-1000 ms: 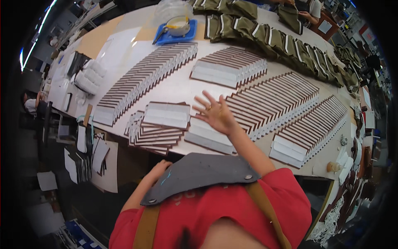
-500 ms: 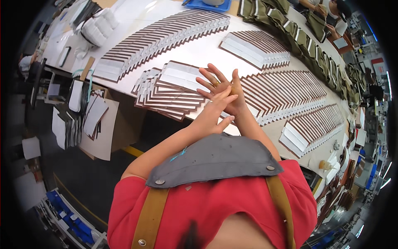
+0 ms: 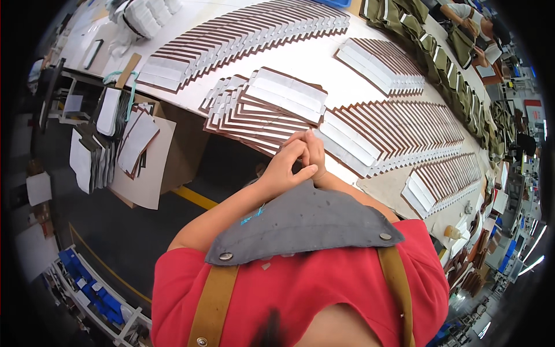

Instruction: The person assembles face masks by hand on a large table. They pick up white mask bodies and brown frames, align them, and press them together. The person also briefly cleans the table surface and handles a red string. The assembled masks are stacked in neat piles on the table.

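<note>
In front of the grey apron bib (image 3: 306,220), my two hands are closed together near the table's front edge. My left hand (image 3: 283,170) has its fingers bent against the right one, its thumb pointing toward it. My right hand (image 3: 314,153) is curled with its fingers up against the left fingers. Anything between them is hidden. Just beyond lies an untidy pile of white panels with brown borders (image 3: 286,92). To the right of my hands, a fanned row of similar panels (image 3: 393,133) stretches away across the table.
More fanned panel rows lie at the far left (image 3: 248,40), far right (image 3: 381,63) and near right (image 3: 445,182). Olive fabric pieces (image 3: 433,63) run along the right side. White bundles (image 3: 147,17) stand far left. A cardboard sheet (image 3: 147,168) hangs below the table's edge. Another person (image 3: 471,26) works across.
My right hand was open, palm up, with the left fingers on it; now both are curled together and drawn closer to my body. The view has shifted slightly.
</note>
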The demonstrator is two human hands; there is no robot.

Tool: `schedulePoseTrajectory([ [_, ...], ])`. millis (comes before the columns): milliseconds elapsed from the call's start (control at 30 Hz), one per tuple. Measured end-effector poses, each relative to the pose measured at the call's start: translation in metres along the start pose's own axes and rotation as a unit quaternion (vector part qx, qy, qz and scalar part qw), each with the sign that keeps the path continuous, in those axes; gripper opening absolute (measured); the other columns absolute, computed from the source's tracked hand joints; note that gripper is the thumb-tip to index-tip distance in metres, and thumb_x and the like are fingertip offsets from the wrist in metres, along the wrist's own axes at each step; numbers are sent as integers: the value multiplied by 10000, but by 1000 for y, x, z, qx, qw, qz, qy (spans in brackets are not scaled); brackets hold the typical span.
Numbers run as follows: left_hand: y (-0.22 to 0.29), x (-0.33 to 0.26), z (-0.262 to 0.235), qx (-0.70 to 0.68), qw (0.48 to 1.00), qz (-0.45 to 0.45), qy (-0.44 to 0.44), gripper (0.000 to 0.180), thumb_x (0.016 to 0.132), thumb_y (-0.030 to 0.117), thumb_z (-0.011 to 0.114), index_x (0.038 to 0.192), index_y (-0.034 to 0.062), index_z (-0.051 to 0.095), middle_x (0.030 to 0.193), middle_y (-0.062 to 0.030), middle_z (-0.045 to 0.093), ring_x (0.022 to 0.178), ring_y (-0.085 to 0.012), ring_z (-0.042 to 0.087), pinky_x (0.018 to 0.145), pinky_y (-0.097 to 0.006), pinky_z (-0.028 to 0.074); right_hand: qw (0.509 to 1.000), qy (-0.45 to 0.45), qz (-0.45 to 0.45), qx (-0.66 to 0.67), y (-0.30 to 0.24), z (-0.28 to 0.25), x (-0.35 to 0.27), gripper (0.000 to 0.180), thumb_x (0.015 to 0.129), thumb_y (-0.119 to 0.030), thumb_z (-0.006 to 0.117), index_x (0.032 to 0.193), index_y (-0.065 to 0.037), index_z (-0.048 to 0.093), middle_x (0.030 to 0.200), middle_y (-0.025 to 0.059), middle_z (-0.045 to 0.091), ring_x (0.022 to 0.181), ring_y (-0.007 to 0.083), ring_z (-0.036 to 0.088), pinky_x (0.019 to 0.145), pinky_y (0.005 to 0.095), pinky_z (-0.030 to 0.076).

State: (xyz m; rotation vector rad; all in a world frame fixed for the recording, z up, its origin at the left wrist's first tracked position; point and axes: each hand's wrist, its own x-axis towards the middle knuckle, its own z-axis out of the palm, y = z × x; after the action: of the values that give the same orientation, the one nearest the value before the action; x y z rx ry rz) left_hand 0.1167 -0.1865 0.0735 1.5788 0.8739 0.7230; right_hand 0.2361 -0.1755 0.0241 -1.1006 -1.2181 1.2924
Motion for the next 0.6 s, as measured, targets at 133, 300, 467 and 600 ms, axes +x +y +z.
schedulePoseTrajectory([
  [133,-3,-19,-16,42,999,-25,-20,146,777,147,591,830,32,518,828,-64,517,780,-150,506,732,-274,414,951,-167,-109,-237,24,-7,4,360,872,-256,332,679,-28,533,595,132,550,547,289,545,499,328,429],
  [300,-22,-44,-41,-180,974,-136,25,107,843,125,529,853,19,535,866,-45,549,800,-108,527,749,-239,420,914,-113,50,-388,33,12,24,296,858,-260,419,806,-36,606,715,137,596,696,310,582,643,377,453],
  [467,-69,-45,-65,-123,975,-160,97,155,871,114,479,979,10,518,925,-44,552,883,-93,498,806,-229,391,879,-66,-82,-465,70,-8,76,230,783,-160,531,968,-25,545,1023,170,553,957,320,521,790,376,438],
  [600,-124,-57,-86,-245,880,-362,186,391,829,255,552,1122,22,437,1043,-100,522,942,-184,518,808,-320,428,831,-95,-99,-539,81,7,104,284,777,-168,528,1019,-19,510,1133,197,495,1080,324,464,863,376,424],
])
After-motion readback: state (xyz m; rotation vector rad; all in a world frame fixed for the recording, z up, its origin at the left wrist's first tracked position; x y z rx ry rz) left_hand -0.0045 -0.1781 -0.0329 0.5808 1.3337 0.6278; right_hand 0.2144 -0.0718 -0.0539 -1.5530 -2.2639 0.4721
